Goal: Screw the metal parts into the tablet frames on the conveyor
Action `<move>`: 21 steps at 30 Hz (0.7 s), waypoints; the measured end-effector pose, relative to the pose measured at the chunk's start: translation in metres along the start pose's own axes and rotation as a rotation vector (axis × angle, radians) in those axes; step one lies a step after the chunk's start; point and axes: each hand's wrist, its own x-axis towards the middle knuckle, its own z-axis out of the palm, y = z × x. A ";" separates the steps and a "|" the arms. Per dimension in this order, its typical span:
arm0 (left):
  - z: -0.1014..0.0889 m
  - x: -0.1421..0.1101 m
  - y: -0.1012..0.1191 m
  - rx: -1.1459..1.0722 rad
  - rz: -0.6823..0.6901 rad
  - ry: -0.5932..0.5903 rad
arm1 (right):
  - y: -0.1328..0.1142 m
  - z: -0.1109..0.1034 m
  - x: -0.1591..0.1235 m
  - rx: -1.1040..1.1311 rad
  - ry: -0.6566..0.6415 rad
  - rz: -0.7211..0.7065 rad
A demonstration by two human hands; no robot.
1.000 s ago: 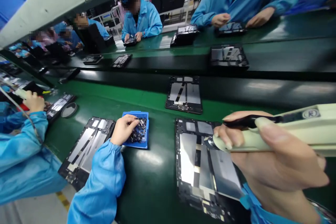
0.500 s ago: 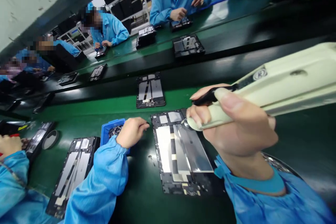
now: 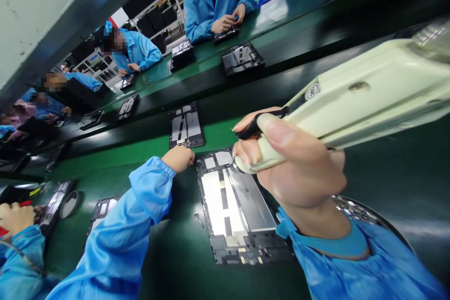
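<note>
An opened tablet (image 3: 225, 206), its inner side up, lies before me on the green bench. My right hand (image 3: 291, 159) is closed round a pale green electric screwdriver (image 3: 365, 89) with a black lever, its metal end low over the tablet's upper part. The tip's exact contact is hidden by the fingers. At the tablet's upper left corner is my left hand (image 3: 179, 158), fingers closed together; what they pinch, if anything, cannot be made out. A small part with a thin lead (image 3: 198, 218) lies left of the tablet.
Another opened tablet (image 3: 186, 126) lies beyond my left hand. A dish of small metal pieces (image 3: 355, 207) sits behind my right wrist. My left sleeve partly covers a tablet (image 3: 101, 208). A neighbour's hand (image 3: 16, 218) is at far left; co-workers sit across the line.
My left hand has moved from over the blue box of small parts to the tablet's upper left corner. The sleeve now hides most of that box. The right hand still grips the screwdriver.
</note>
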 end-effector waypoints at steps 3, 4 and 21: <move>-0.002 0.008 0.000 -0.035 -0.018 0.016 | 0.001 -0.003 0.001 0.040 -0.024 -0.032; -0.002 0.010 0.000 -0.058 -0.023 0.025 | 0.001 -0.004 0.001 0.051 -0.025 -0.035; 0.041 0.002 -0.009 -0.760 -0.184 0.227 | 0.005 -0.006 0.005 0.048 -0.023 -0.051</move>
